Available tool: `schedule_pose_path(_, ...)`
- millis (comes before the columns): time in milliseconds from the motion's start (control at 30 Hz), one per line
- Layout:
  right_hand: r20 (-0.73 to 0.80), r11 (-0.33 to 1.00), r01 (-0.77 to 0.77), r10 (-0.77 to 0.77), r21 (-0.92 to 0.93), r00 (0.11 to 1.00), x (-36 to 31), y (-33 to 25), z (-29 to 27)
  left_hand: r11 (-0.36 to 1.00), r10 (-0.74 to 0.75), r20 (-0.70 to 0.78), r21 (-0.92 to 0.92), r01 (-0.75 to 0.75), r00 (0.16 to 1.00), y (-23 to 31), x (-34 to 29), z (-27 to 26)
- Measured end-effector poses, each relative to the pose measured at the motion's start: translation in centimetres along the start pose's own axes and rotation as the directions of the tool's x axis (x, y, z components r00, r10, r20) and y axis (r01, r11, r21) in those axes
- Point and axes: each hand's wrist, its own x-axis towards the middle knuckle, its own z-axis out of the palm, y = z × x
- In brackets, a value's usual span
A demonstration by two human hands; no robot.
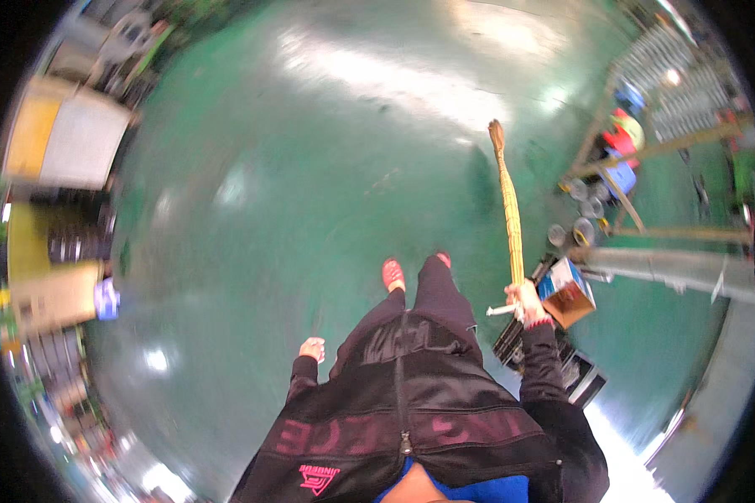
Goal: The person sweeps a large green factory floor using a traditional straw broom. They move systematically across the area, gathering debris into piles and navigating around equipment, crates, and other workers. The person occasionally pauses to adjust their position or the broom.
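Observation:
My right hand (pixel 524 303) is closed round the near end of a long yellow pole-like bundle (pixel 510 210). Ribbed along its length, the bundle slants forward over the floor and ends in a brown, frayed-looking tip. A short white piece juts out leftward beside that hand; I cannot make out whether it belongs to the bundle. My left hand (pixel 312 349) hangs low beside my left hip, away from other objects. It is small and blurred, so its finger position is unclear, and nothing shows in it.
Green floor (pixel 310 184) spreads ahead of my feet. Near my right hand are an open blue-and-white cardboard box (pixel 568 292) and black crates (pixel 580 379). Farther right stands a frame (pixel 675 144) with clear containers beside it. Boxes and a white-and-yellow cabinet (pixel 80 142) line the left.

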Motion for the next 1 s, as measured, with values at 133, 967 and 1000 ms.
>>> schedule_pose_path(133, -0.131, 0.93, -0.074, 0.129, 0.359, 0.983, 6.5, -5.7, -6.0, 0.985, 0.105, -0.055, 0.146, -0.096, 0.993, 9.1, 1.9, 0.6)
schedule_pose_path(967, 0.641, -0.306, -0.656, -0.163, 0.69, 0.75, 3.0, -16.2, 2.2, 0.867, 0.269, 0.102, 0.407, -0.287, 0.958, 35.5, 4.5, 16.8)
schedule_pose_path(1000, 0.613, -0.321, -0.643, -0.202, 0.695, 0.764, 1.5, -16.4, 1.2, 0.849, 0.284, 0.124, 0.429, -0.309, 0.951, 36.2, 4.6, 17.2)
